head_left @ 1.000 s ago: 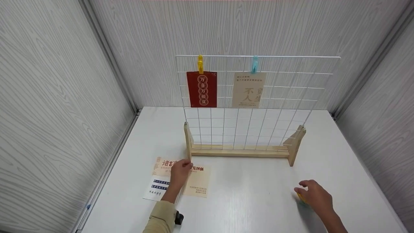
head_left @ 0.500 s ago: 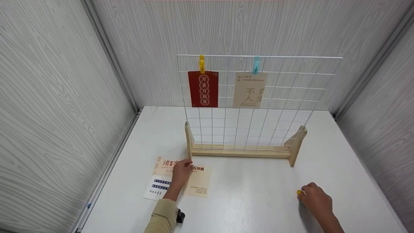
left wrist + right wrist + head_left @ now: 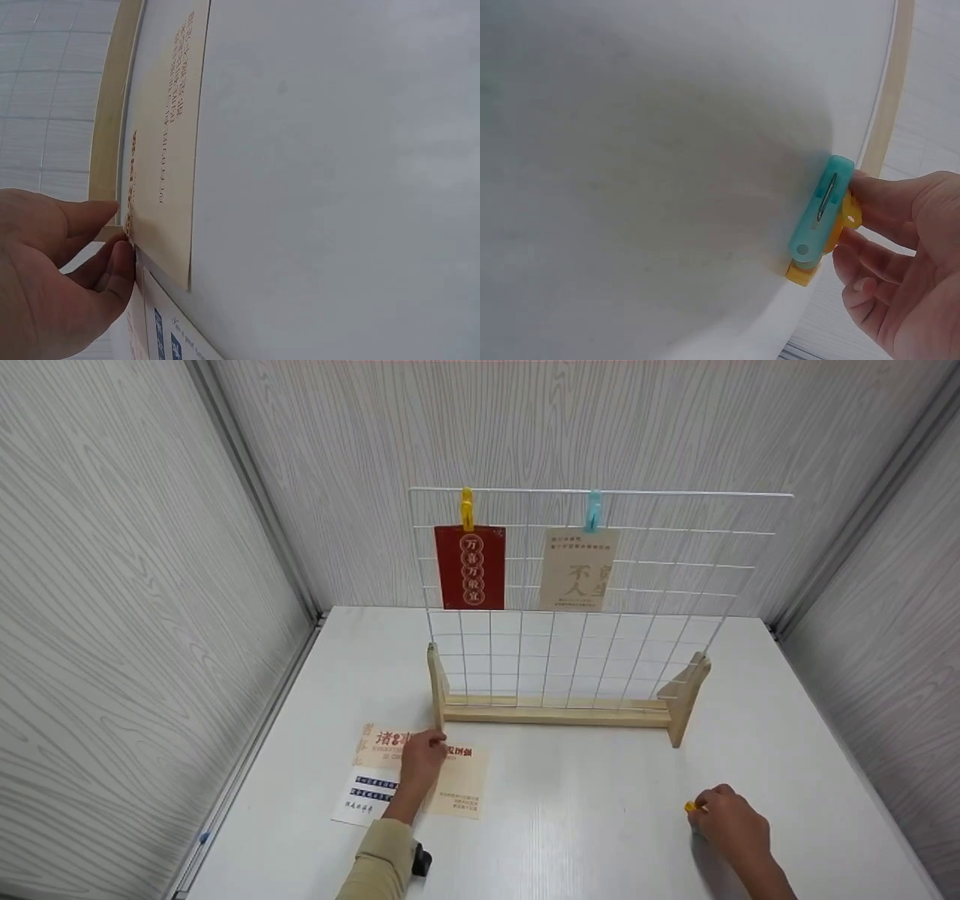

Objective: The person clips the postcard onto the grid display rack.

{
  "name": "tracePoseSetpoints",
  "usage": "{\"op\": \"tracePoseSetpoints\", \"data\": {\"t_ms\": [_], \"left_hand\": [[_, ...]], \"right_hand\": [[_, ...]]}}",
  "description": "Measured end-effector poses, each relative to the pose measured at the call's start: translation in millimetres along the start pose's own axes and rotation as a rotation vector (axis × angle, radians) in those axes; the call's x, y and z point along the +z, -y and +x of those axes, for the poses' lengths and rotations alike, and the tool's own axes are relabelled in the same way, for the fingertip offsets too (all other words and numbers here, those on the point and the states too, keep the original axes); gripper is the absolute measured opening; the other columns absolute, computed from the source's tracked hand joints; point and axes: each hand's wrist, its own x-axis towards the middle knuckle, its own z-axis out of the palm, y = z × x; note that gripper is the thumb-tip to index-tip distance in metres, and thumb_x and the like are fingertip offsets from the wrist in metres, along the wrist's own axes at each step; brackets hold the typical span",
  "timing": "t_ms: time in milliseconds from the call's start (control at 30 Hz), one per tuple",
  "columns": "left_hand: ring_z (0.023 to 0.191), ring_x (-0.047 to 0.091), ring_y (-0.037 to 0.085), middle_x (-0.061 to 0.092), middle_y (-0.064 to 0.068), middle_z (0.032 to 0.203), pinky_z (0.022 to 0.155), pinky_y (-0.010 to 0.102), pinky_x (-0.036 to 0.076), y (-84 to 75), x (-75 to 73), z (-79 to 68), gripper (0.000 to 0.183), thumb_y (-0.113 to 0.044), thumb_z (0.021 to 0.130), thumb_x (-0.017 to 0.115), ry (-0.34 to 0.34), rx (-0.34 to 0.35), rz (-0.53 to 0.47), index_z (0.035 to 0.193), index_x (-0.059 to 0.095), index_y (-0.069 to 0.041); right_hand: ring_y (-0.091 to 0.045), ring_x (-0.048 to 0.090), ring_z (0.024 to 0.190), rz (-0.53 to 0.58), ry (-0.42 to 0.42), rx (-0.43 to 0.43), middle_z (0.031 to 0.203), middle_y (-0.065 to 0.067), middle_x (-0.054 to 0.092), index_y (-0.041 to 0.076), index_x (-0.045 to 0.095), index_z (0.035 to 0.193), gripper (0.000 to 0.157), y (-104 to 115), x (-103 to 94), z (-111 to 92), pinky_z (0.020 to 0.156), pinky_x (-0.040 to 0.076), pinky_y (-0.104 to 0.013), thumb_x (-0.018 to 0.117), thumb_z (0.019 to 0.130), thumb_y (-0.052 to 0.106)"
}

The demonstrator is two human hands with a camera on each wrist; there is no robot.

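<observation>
My left hand [image 3: 421,765] reaches across the postcards on the table. Thumb and forefinger pinch at the corner of a cream postcard [image 3: 161,172], beside the rack's left foot; the fingertips hide that corner. Partly under the hand and arm are a cream card with red lettering [image 3: 379,744] and a white card with blue bars [image 3: 360,802]. At the right, my right hand [image 3: 731,821] pinches a yellow clothes peg [image 3: 851,210] between thumb and fingers. A teal clothes peg [image 3: 821,210] lies against it on the table side, covering much of it.
A white wire grid rack [image 3: 551,634] on a wooden base [image 3: 555,715] stands at the back. A yellow peg [image 3: 466,510] holds a red card [image 3: 471,568] on it, and a light blue peg [image 3: 593,511] holds a beige card [image 3: 577,570]. Panelled walls enclose three sides.
My right hand's fingers have closed in on the yellow peg, whose end now sticks out past the fingertips. The left hand has stayed at the card's corner.
</observation>
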Motion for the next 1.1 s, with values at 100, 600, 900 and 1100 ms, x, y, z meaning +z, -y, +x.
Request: {"op": "tracePoseSetpoints", "data": {"t_ms": [100,600,900,1100], "left_hand": [[0.1,0.064,0.028,0.071,0.015,0.108,0.088,0.044,0.054,-3.7,1.3,-1.7,0.02,0.001,0.091,0.065,0.003,0.002,0.009,0.11,0.072,0.0],[0.098,0.063,0.029,0.069,0.015,0.105,0.086,0.045,0.054,-11.1,14.3,-4.5,0.03,0.0,0.085,0.073,-0.006,0.005,0.116,0.114,0.071,-0.002],[0.093,0.062,0.023,0.067,0.009,0.107,0.08,0.041,0.051,-15.8,15.7,-4.2,0.035,-0.008,0.089,0.069,0.04,-0.055,0.131,0.124,0.068,-0.013],[0.097,0.061,0.026,0.066,0.014,0.107,0.084,0.044,0.051,-17.7,13.9,-3.7,0.03,-0.003,0.09,0.062,0.058,-0.019,0.004,0.119,0.07,-0.004]], "right_hand": [[-0.023,0.065,0.081,0.018,0.008,0.013,0.11,-0.022,0.065,0.003,0.075,0.102,0.022,1,-1.3,0,0.064,0.055,-0.045,0.076,0.087,0.019],[-0.024,0.065,0.082,0.053,-0.048,0.006,0.114,-0.023,0.065,0.004,0.074,0.103,0.024,8,0.0,-2,0.061,0.054,-0.041,0.075,0.089,0.023],[-0.018,0.06,0.073,0.108,-0.079,0.007,0.108,-0.018,0.068,0.002,0.068,0.114,0.03,12,-3.3,-4,0.057,0.047,-0.034,0.067,0.095,0.024],[-0.017,0.053,0.065,0.161,-0.093,-0.018,0.105,-0.018,0.07,0.004,0.056,0.128,0.037,16,-6.8,-6,0.054,0.038,-0.03,0.058,0.102,0.029]]}}
